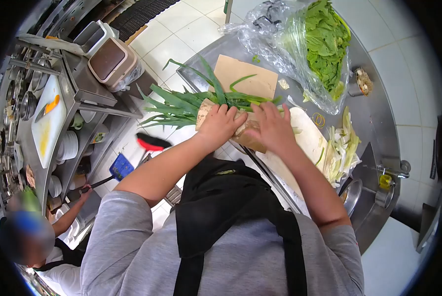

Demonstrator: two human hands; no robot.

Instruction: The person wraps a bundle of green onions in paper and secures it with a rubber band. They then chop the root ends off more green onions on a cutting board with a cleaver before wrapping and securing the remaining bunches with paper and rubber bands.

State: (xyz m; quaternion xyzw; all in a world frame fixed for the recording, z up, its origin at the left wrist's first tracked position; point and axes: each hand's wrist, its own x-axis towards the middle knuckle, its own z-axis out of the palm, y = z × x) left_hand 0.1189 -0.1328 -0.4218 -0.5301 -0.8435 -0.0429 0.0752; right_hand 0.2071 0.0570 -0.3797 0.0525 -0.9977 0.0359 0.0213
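A bunch of long green leeks (174, 106) lies across the near edge of the steel table, its leaves fanning out to the left. Brown paper (204, 112) is wrapped around part of the bunch. My left hand (221, 124) is closed over the wrapped bunch, fingers curled on the paper. Beside it, my right hand (273, 129) grips the paper and the stalk end, with its fingers bent; the stalk ends are mostly hidden under it. A flat piece of brown cardboard or paper (248, 74) lies just behind the leaves.
Right of my hands is a white cutting board (302, 123) with pale leaf trimmings (344, 148) beside it. Leafy greens (324, 44) in a clear plastic bag (287, 34) lie farther back. At left, a person (65, 261) holds a blue dustpan (122, 166) near a red-and-black brush (153, 142).
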